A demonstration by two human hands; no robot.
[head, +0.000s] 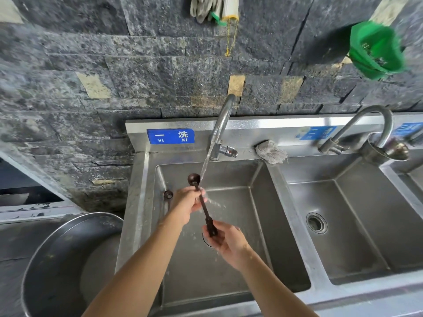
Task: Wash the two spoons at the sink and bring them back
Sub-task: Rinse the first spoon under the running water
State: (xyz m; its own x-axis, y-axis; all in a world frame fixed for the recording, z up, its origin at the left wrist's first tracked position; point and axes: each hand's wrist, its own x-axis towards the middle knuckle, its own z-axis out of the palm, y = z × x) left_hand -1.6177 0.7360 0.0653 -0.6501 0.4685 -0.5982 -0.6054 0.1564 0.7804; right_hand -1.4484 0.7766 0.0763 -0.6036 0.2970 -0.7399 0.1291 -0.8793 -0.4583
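A dark wooden spoon [194, 178] is held over the left sink basin [258, 202], bowl end up and away from me. My left hand [186, 202] wraps its neck just below the bowl. My right hand [226, 243] grips the thicker handle end. Whether a second spoon lies against the first I cannot tell. Water [204, 164] runs from the curved faucet [223, 124] and splashes on my left fingers and the handle. A dark round reflection of the spoon's bowl shows on the basin's left wall. My right hand partly hides the basin's drain.
A middle basin with an open drain [316, 223] lies to the right, under a second faucet [366, 124]. A grey cloth [271, 151] sits on the back ledge. A large steel bowl [68, 259] stands left of the sink. Gloves [214, 8] and a green basket [375, 49] hang on the stone wall.
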